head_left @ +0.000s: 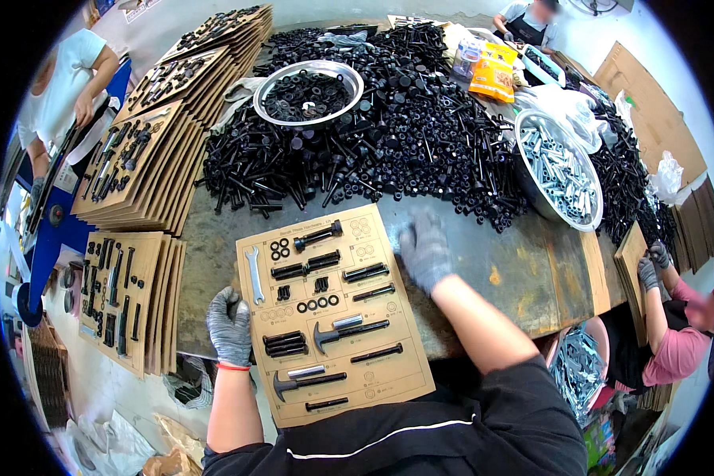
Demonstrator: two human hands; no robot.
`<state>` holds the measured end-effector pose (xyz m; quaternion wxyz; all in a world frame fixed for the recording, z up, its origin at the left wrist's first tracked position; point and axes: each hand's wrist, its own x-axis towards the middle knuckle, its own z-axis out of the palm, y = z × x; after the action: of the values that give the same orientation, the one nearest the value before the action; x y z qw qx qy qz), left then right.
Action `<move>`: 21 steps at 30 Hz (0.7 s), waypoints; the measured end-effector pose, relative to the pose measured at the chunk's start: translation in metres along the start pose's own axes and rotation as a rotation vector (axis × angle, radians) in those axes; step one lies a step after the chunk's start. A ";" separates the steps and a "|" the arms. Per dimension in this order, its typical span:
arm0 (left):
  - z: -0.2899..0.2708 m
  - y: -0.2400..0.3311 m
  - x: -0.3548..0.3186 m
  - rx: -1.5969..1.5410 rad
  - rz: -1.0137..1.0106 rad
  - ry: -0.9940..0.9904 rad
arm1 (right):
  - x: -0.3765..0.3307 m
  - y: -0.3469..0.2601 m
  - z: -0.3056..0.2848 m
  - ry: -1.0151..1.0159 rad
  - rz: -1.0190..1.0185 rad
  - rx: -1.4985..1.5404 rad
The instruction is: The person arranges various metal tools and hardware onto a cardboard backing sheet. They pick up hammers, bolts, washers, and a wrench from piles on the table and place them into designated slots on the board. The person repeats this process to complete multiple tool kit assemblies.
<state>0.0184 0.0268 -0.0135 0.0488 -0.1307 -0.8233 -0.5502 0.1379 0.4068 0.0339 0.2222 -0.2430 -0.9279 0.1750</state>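
- Worn metal table (531, 270).
- Cardboard sheet (333, 313) at its near edge.
- Heap of black bolts (373, 151) across the far side.
- Cardboard stacks (147, 159) at the left edge.

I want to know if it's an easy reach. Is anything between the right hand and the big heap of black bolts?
Nothing visible. The grey-gloved right hand lies at the top right corner of the brown cardboard sheet, and only bare metal tabletop lies between it and the heap of black bolts.
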 end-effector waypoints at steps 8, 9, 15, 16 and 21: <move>0.013 0.008 0.009 0.328 0.156 0.055 | 0.109 0.018 0.046 0.038 0.204 -0.434; 0.008 0.006 0.007 0.319 0.143 0.050 | 0.108 0.014 0.042 -0.005 0.191 -0.405; 0.010 0.007 0.010 0.365 0.145 0.061 | 0.089 0.031 0.026 0.003 0.123 -0.404; 0.010 0.005 0.010 0.357 0.139 0.060 | 0.089 0.034 0.024 -0.030 0.097 -0.382; 0.009 0.006 0.009 0.387 0.160 0.040 | 0.075 0.042 0.024 -0.122 0.023 -0.245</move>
<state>0.0115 0.0386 -0.0097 0.1326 -0.1728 -0.8995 -0.3787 0.0831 0.4757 0.0201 0.1320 -0.2676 -0.9513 0.0774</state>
